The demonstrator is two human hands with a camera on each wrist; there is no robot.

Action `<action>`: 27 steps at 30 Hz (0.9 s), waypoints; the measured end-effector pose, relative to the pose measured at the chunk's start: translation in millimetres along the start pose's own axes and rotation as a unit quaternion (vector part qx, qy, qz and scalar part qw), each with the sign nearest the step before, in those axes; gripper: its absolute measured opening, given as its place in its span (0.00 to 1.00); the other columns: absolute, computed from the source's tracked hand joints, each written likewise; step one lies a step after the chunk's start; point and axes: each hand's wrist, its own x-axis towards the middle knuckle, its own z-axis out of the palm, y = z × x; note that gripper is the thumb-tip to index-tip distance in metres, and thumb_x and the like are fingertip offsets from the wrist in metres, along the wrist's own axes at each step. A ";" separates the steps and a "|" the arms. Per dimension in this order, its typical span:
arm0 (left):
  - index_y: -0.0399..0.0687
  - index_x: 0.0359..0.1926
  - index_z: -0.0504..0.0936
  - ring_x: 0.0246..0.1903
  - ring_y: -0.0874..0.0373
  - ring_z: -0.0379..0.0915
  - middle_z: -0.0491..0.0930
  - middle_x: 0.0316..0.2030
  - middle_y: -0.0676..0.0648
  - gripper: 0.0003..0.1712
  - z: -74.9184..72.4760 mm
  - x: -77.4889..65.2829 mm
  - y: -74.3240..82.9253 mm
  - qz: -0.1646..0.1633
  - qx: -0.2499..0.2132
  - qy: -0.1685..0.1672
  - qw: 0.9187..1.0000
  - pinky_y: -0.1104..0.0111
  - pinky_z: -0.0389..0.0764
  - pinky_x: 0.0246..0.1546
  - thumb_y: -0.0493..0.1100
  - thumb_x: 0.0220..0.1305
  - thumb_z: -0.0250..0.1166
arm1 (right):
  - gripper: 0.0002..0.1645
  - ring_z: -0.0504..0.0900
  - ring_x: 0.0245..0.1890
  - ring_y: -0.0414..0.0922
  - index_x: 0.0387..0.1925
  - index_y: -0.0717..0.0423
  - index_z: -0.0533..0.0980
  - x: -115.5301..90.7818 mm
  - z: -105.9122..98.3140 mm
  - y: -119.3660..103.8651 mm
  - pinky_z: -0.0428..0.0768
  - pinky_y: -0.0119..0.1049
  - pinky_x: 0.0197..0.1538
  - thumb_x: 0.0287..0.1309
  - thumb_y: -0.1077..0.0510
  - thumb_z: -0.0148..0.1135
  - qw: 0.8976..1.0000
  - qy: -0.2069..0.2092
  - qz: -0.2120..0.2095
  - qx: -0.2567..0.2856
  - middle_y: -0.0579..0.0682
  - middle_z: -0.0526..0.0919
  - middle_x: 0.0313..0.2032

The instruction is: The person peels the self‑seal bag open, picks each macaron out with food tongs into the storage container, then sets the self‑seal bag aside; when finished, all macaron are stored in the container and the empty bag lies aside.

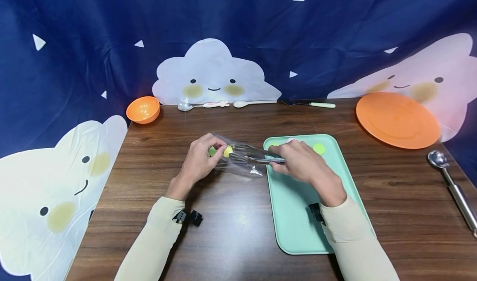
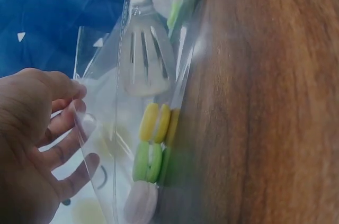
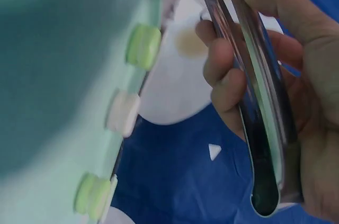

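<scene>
My left hand (image 1: 199,157) pinches the edge of a clear plastic bag (image 1: 244,171) between thumb and fingers. Inside it, the left wrist view shows a yellow macaron (image 2: 154,122), a green macaron (image 2: 147,161) and a pale macaron (image 2: 141,203) in a row. Metal tongs (image 3: 259,91) are gripped in my right hand (image 1: 302,161), over the tray's upper left part. Their slotted head (image 2: 145,60) is inside the bag, just short of the yellow macaron and apparently apart from it. The bag's far end is partly hidden by my left hand.
A mint-green tray (image 1: 298,227) carries a green macaron (image 3: 143,46), a white one (image 3: 123,113) and another green macaron (image 3: 94,196) along its far edge. Around the table stand an orange bowl (image 1: 143,110), spoons (image 1: 257,103), a fork (image 1: 322,105), an orange plate (image 1: 396,119) and a scoop (image 1: 452,188).
</scene>
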 end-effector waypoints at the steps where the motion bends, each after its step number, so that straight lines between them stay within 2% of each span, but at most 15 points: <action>1: 0.44 0.39 0.90 0.37 0.46 0.84 0.85 0.36 0.47 0.05 0.3 0.1 0.2 0.002 -0.003 0.000 1.000 0.58 0.82 0.37 0.39 0.74 0.70 | 0.10 0.68 0.20 0.41 0.31 0.47 0.77 1.8 2.8 -1.6 0.65 0.36 0.27 0.65 0.56 0.71 1.000 0.003 0.000 -0.004 0.42 0.68 0.18; 6: 0.44 0.39 0.89 0.38 0.48 0.84 0.86 0.36 0.46 0.04 2.5 0.6 -0.9 0.013 -0.008 0.004 1.000 0.50 0.85 0.41 0.38 0.73 0.70 | 0.06 0.69 0.20 0.43 0.38 0.53 0.81 7.6 11.3 -11.0 0.67 0.37 0.27 0.66 0.56 0.71 1.000 0.011 0.016 -0.011 0.43 0.70 0.19; 10: 0.43 0.38 0.89 0.38 0.48 0.84 0.86 0.36 0.46 0.04 3.1 1.0 -0.8 0.017 -0.008 0.004 1.000 0.50 0.86 0.42 0.38 0.73 0.70 | 0.11 0.70 0.19 0.43 0.47 0.56 0.84 10.6 16.6 -15.5 0.66 0.37 0.25 0.66 0.56 0.71 1.000 0.018 0.024 -0.003 0.45 0.76 0.22; 13: 0.43 0.38 0.89 0.38 0.49 0.84 0.86 0.36 0.46 0.04 3.6 1.3 -0.3 0.016 -0.008 0.004 1.000 0.50 0.87 0.44 0.38 0.73 0.70 | 0.13 0.70 0.18 0.42 0.49 0.57 0.84 12.4 20.3 -16.5 0.66 0.37 0.23 0.66 0.56 0.70 1.000 0.022 0.020 -0.002 0.47 0.78 0.23; 22: 0.45 0.38 0.90 0.39 0.52 0.85 0.87 0.37 0.47 0.04 5.6 0.7 -1.5 0.015 -0.005 0.004 1.000 0.52 0.88 0.45 0.37 0.72 0.70 | 0.14 0.62 0.14 0.40 0.52 0.57 0.85 9.7 12.3 -21.3 0.58 0.33 0.21 0.68 0.58 0.68 0.999 -0.001 0.026 0.020 0.45 0.71 0.20; 27: 0.44 0.39 0.90 0.39 0.51 0.85 0.87 0.37 0.46 0.04 6.0 0.1 -1.7 0.010 -0.006 -0.001 1.000 0.51 0.88 0.45 0.37 0.73 0.70 | 0.13 0.61 0.15 0.39 0.52 0.57 0.85 8.2 7.8 -21.6 0.58 0.33 0.23 0.69 0.58 0.68 0.999 -0.013 0.029 0.024 0.44 0.67 0.19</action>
